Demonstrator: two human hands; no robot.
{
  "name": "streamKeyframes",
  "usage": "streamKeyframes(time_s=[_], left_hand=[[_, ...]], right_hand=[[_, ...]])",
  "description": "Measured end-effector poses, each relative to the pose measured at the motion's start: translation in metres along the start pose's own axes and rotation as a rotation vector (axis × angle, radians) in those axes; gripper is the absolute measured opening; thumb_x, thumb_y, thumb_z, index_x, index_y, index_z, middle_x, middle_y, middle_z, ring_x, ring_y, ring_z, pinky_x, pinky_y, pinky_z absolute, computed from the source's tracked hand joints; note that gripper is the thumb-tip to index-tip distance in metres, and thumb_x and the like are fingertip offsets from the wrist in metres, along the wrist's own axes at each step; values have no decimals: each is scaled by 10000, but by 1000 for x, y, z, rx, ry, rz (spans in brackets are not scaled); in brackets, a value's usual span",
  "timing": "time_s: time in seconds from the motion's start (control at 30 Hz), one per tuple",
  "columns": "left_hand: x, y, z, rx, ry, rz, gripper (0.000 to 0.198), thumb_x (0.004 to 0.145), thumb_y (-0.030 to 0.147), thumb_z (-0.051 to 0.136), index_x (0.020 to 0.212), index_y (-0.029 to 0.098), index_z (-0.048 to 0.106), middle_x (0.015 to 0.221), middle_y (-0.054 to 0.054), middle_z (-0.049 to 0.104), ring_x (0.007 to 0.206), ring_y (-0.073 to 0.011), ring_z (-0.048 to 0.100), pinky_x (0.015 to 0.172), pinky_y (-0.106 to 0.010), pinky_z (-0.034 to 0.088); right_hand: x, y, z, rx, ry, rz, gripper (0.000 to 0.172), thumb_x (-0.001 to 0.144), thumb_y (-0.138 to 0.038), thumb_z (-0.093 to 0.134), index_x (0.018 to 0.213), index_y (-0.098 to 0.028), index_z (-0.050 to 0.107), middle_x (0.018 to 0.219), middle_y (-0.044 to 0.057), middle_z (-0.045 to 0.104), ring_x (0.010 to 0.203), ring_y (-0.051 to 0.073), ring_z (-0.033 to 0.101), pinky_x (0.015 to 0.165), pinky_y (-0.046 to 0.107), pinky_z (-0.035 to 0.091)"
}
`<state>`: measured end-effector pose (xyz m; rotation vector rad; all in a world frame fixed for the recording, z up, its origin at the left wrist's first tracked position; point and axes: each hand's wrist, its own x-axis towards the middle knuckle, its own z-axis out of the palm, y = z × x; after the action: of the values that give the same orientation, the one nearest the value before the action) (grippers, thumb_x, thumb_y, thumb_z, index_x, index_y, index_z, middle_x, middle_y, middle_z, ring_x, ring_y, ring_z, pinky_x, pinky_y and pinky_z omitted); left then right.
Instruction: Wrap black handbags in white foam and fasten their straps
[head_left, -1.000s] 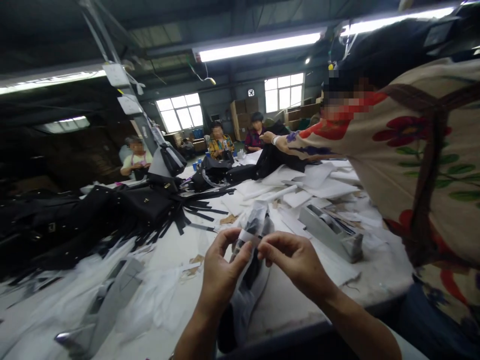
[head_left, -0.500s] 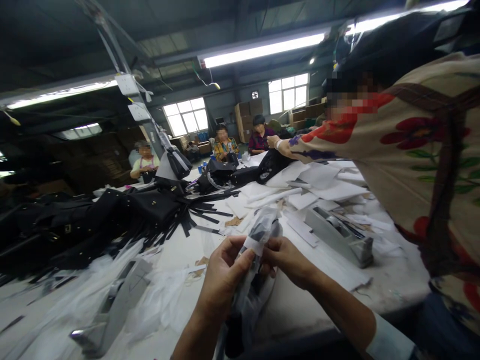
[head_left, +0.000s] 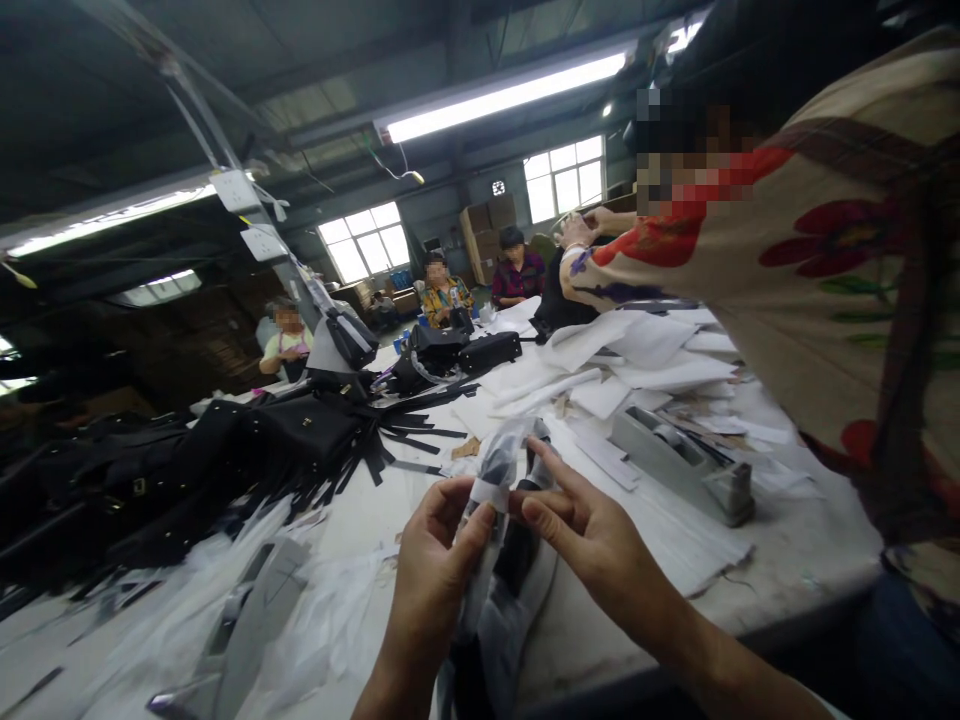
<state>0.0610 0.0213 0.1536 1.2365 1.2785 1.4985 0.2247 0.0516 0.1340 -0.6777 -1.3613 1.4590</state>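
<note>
A black bag handle [head_left: 514, 548], bent into a loop, is wrapped in thin translucent white film [head_left: 499, 455]. A pale white band [head_left: 491, 493] goes around its left strand. My left hand [head_left: 439, 550] is closed on that strand, with the thumb in front just below the band. My right hand [head_left: 600, 535] is at the other strand. Its index finger stretches up to the loop's top, while the thumb and another finger lie against the handle by the band. The handle's lower end drops past the table edge, partly hidden.
Grey tape dispensers stand at the right [head_left: 682, 462] and front left [head_left: 240, 625]. Black bags [head_left: 262, 430] heap up on the left, white sheets [head_left: 637, 350] at the back right. A co-worker in a floral top [head_left: 817, 270] leans in from the right; others sit across the table.
My right hand has shifted from a pinch beside the band, its index finger now extended up the loop. The co-worker at right has raised their hands, lifting something black.
</note>
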Motion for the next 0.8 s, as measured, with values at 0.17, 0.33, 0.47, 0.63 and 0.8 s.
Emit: streamKeyframes(time_s=[0.17, 0.33, 0.47, 0.63, 0.8], left_hand=[[-8, -4, 3, 154, 59, 129, 290, 833, 395, 722, 1014, 195, 614, 982, -55, 697, 935, -213, 656, 836, -312, 498], [-20, -8, 15, 165, 121, 253, 262, 816, 324, 748, 1026, 217, 634, 1033, -55, 645, 985, -210, 623, 897, -330, 488], [-20, -13, 19, 152, 159, 290, 278, 786, 323, 780, 1007, 219, 648, 1012, -53, 634, 948, -202, 612, 877, -334, 496], [-20, -14, 14, 135, 180, 305, 316, 769, 323, 800, 1034, 218, 662, 1009, -62, 657, 944, -213, 620, 868, -347, 515], [-31, -17, 1, 38, 120, 402, 379, 813, 327, 769, 1154, 207, 655, 1153, -85, 675, 1079, -236, 631, 986, -366, 501]], right_hand=[[3, -1, 8, -7, 44, -30, 962, 840, -521, 705, 1584, -284, 144, 1153, 92, 726, 1091, 249, 681, 988, 424, 529], [3, 2, 9, -9, 82, -19, 921, 819, -509, 730, 1561, -304, 224, 1115, 76, 735, 1040, 247, 700, 938, 412, 564], [7, 0, 13, 94, 151, 34, 933, 754, -425, 804, 1534, -355, 298, 1098, 55, 744, 1002, 240, 715, 867, 353, 602], [13, -2, 23, 155, 148, 76, 863, 735, -356, 815, 1488, -386, 392, 1277, 52, 675, 1033, 210, 701, 792, 256, 615], [27, -6, 27, 123, 205, -13, 717, 729, -303, 830, 1377, -408, 542, 1399, 6, 588, 971, 132, 707, 766, 136, 575]])
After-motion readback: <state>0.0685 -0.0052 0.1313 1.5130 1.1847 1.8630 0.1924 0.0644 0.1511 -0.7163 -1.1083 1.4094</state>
